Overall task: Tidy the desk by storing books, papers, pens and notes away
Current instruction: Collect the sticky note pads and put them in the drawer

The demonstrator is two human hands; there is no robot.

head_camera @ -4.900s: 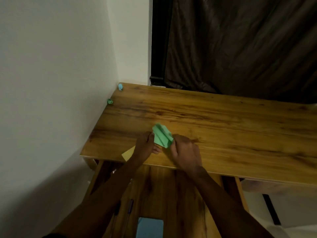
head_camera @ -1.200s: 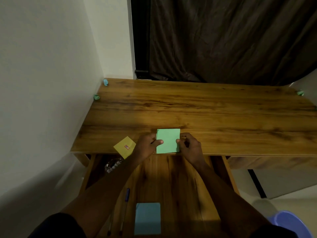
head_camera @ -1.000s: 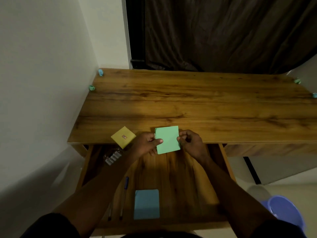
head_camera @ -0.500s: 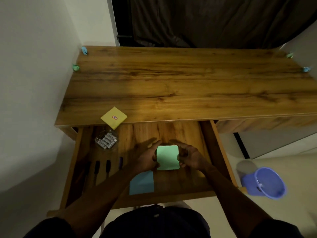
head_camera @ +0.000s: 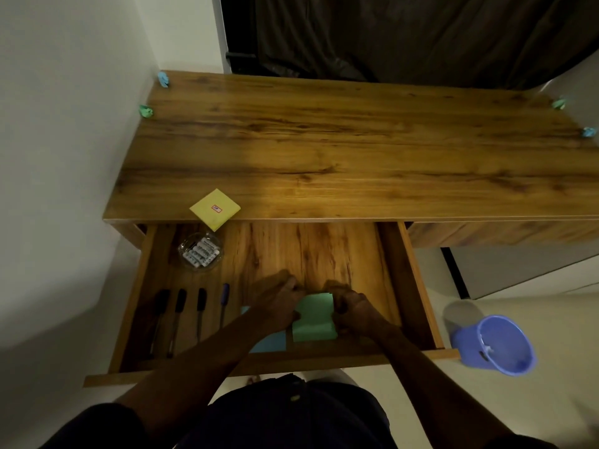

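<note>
Green square sticky-note pad is located inside the open wooden drawer, close to its front wall and just right of a light-blue square note pad. It lies directly between the two hands: the left hand is on its left edge, the right hand on its right edge. Fingers of both hands are curled in against those side edges and pinch the pad from opposite sides; neither holds anything else. Whether the pad's underside bears on the drawer floor cannot be confirmed. Judgement: release is the step in hand, and both hands need only part sideways. Outstanding item: a yellow square sticky-note pad sits on the front edge of the wooden tabletop, one corner overhanging the drawer. It lies forward and to the left of the hands, so the left hand is the nearer.
</note>
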